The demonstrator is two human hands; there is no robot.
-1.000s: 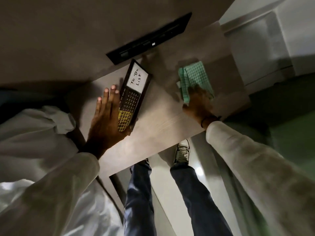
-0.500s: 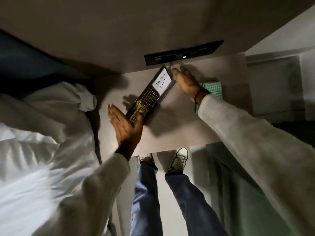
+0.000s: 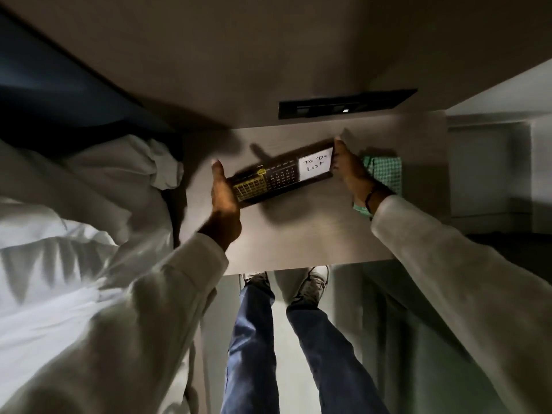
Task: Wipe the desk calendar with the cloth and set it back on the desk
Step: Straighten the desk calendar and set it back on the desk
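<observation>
The desk calendar (image 3: 282,175) is a long dark frame with a yellow grid at its left end and a white "To Do List" card at its right end. It lies nearly level across the middle of the grey desk (image 3: 313,234). My left hand (image 3: 222,194) grips its left end and my right hand (image 3: 351,168) presses against its right end. The green checked cloth (image 3: 385,171) lies on the desk just right of my right hand, partly hidden by my wrist.
A black slot panel (image 3: 343,107) is set into the wall behind the desk. White bedding (image 3: 74,204) lies to the left. My legs and shoes (image 3: 310,283) show below the desk's front edge. A pale cabinet (image 3: 490,174) stands to the right.
My right hand left the cloth and came to the calendar's right end. Both hands turned the calendar from a diagonal to nearly level. The cloth stayed on the desk.
</observation>
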